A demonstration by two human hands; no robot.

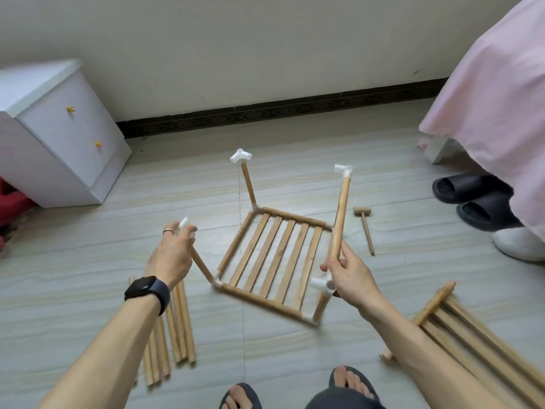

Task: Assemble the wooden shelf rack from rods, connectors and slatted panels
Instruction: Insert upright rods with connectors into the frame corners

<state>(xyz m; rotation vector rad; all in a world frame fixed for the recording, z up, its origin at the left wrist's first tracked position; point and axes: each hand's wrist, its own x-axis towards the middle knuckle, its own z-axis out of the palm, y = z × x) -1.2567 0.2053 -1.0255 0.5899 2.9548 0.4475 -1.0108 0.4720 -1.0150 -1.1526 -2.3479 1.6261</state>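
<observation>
Hands: left (pixel 169 255) grips near-left upright (pixel 203 266); right (pixel 351 276) grips rod (pixel 340 214); mallet (pixel 365 228) near frame's (pixel 259 299) right edge.

Our left hand (pixel 169 255) grips a white connector (pixel 184 224); our right hand (pixel 351 276) holds a rod (pixel 339 214) beside the slatted panel (pixel 274 255).

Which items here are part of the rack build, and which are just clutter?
Job: half-built frame; rod gripped by the right hand; connector gripped by the left hand; loose rods; spare slatted panels; mallet.
Lying about: white cabinet; black slippers; pink bedcover.
</observation>
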